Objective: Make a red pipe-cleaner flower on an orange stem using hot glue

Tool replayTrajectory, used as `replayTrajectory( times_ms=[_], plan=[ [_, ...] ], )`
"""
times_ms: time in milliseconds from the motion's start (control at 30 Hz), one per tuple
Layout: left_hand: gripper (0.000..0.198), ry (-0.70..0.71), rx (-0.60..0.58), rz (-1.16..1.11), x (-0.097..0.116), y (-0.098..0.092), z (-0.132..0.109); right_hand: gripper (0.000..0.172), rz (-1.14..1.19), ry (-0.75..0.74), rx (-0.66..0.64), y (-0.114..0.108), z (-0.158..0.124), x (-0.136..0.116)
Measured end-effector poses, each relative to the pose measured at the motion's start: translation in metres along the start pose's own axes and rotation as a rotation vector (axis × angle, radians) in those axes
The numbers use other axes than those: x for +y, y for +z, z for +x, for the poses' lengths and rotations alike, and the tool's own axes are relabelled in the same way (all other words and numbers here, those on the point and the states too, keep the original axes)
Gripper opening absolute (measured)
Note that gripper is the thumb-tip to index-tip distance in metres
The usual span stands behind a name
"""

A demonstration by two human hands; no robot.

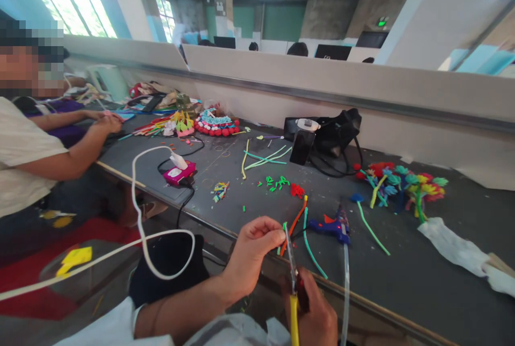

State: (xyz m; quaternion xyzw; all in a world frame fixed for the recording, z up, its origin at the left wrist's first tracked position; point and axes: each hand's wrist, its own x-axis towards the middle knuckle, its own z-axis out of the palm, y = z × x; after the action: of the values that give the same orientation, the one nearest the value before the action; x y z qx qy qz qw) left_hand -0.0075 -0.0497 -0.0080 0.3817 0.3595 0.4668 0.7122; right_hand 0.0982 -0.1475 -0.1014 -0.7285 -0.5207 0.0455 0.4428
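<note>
My left hand (255, 252) is closed, thumb and forefinger pinching a green pipe cleaner (285, 225), of which only a short end shows. In my right hand (316, 311) is a pair of scissors (294, 316) with a yellow handle, its blades pointing up beside my left fingertips and the green end. Just past my hands lie an orange pipe cleaner (298, 222) and a turquoise one (309, 244). A blue glue gun (332, 226) with a clear glue stick rests to their right. Small cut green pieces (277, 182) and a red pile (296, 190) lie farther back.
Pipe cleaner flowers (402, 182) stand at the right by a white-wrapped stem (450, 247). A black bag (341, 131) and phone (302, 146) sit at the back. A pink power socket (179, 173) trails a white cable (139, 212). A co-worker (48, 147) handles something at the left.
</note>
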Motion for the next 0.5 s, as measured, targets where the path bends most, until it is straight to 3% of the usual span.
replayTrajectory(
  times_ms=[500],
  plan=[
    [0.009, 0.012, -0.014, 0.001, 0.0013, 0.0003, -0.0005, 0.051, -0.003, -0.031, 0.010, 0.0010, -0.0008, 0.0073]
  ],
)
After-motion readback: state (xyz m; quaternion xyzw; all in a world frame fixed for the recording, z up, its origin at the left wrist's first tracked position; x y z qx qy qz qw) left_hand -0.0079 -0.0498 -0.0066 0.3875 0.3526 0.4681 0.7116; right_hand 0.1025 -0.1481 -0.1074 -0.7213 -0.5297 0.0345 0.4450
